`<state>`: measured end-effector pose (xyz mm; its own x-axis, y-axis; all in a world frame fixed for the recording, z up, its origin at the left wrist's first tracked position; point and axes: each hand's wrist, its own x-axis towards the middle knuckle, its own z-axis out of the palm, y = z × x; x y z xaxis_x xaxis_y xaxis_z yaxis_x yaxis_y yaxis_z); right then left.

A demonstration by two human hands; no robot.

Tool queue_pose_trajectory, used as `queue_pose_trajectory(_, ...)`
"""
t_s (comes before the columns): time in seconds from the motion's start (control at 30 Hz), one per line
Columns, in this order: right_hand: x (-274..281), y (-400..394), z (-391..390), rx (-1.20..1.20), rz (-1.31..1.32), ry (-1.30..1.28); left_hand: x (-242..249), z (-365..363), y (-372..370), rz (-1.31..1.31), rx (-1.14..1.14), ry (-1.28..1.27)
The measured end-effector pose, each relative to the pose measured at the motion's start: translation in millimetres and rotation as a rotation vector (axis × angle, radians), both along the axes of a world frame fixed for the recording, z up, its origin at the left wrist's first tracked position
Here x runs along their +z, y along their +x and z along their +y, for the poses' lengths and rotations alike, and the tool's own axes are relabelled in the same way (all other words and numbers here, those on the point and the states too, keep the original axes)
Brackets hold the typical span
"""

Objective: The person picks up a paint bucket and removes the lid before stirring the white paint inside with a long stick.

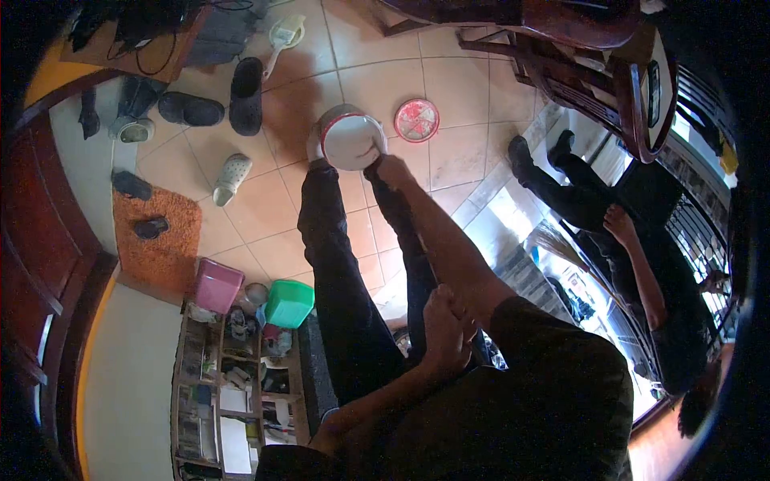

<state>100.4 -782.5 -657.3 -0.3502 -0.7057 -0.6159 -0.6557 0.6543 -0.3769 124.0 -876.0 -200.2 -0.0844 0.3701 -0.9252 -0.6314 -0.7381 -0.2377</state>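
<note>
A round container [343,112] with white contents stands on the tiled floor between my feet. My right hand [393,171] is closed at its near rim, and a thin tip shows over the white contents beside it. What the fingers grip is too small to tell. Nearer my body, my left hand [446,325] is closed in front of my lap; anything inside it is hidden. A red and white round lid [416,120] lies on the floor right of the container.
Shoes and a pale clog [232,179] lie at the left, near an orange mat [164,236]. Below are a shelf [218,385], a pink basin [218,286] and a green basin [289,303]. Wooden chairs [561,88] stand upper right; another person [593,216] is at the right.
</note>
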Motion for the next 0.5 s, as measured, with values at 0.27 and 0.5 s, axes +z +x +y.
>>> queue_pose_trajectory(0.27,-31.6,48.5,-33.9,0.061,-0.053,-0.108,-4.9,-2.4,-6.7,-0.337,0.286,-0.005)
queue_pose_trajectory(0.5,-32.1,-25.5,-44.3,-0.088,-0.037,-0.044,-12.1,-15.0,-22.9,-0.189,0.340,-0.010)
